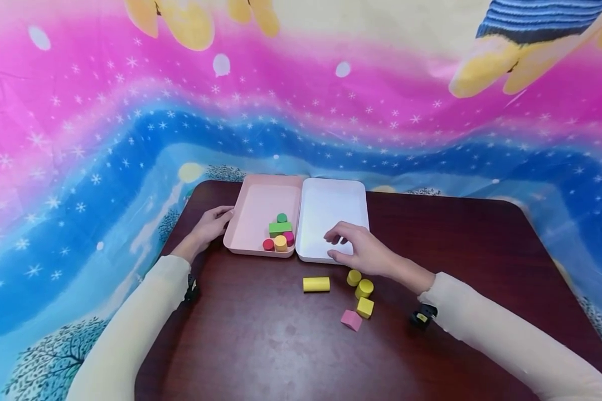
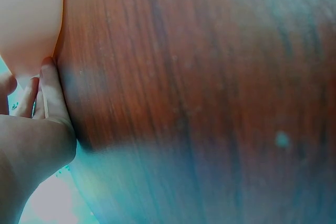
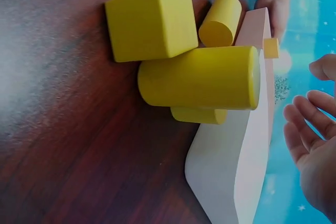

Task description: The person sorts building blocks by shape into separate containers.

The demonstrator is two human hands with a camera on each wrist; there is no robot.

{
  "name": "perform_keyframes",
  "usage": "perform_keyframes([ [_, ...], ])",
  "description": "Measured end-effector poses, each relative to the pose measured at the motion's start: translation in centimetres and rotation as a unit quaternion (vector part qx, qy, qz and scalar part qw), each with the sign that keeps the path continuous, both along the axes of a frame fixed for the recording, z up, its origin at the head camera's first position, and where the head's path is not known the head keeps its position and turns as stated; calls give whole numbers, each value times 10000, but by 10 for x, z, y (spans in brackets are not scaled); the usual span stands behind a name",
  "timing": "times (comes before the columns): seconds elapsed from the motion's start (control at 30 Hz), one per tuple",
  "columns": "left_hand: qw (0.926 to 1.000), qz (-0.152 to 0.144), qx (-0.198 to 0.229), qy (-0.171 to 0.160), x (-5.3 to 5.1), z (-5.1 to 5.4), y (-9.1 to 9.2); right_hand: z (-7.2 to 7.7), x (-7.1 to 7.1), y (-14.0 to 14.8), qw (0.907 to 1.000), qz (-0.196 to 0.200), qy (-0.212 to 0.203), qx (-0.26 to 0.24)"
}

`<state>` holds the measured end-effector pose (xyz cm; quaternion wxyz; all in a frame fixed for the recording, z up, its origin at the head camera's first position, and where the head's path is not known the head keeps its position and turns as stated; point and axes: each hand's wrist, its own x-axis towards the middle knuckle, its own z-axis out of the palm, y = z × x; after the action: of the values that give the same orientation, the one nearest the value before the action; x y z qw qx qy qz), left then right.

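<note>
My left hand (image 1: 210, 227) touches the left side of the pink tray (image 1: 261, 203); its fingers lie fairly straight against the tray wall in the left wrist view. Over the near right part of the white tray (image 1: 331, 200) hovers my right hand (image 1: 363, 249), fingers loosely bent and holding nothing. Just below it on the table are two upright yellow cylinders (image 1: 364, 288), a yellow cube (image 1: 365, 307) and a pink block (image 1: 352, 319). A longer yellow cylinder (image 1: 316, 284) lies on its side in front of the white tray.
Inside the pink tray sit a green rectangular block (image 1: 280, 229), a green cylinder (image 1: 282, 218), a red cylinder (image 1: 268, 245), an orange-yellow cylinder (image 1: 280, 243) and a magenta cylinder (image 1: 288, 238). The trays stand side by side on a dark wooden table (image 1: 456, 234), before a patterned cloth (image 1: 301, 128).
</note>
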<state>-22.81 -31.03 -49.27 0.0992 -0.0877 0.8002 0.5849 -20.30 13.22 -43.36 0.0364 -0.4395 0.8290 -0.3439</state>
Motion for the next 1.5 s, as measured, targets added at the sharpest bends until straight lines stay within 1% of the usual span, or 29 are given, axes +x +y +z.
perform_keyframes([
  [0.13,10000,-13,-33,0,1,0,0,-2,4,3,9999,51,-84,-24],
  [0.37,10000,-85,9,21,0,-1,-1,1,15,8,9995,174,-221,-166],
  [0.63,10000,-1,44,41,0,0,0,2,26,11,9990,255,-247,-254],
  [0.7,10000,-22,36,35,0,0,0,2,29,13,9989,277,-260,-289],
  [1.0,10000,-29,50,28,0,-1,0,6,45,20,9983,191,-512,-224],
  [1.17,10000,-39,12,5,1,-1,0,8,52,26,9984,122,-484,-270],
  [1.4,10000,-5,42,-10,2,1,0,10,61,33,9962,145,-786,-341],
  [1.5,10000,-4,31,14,2,1,0,10,65,36,9969,133,-725,-277],
])
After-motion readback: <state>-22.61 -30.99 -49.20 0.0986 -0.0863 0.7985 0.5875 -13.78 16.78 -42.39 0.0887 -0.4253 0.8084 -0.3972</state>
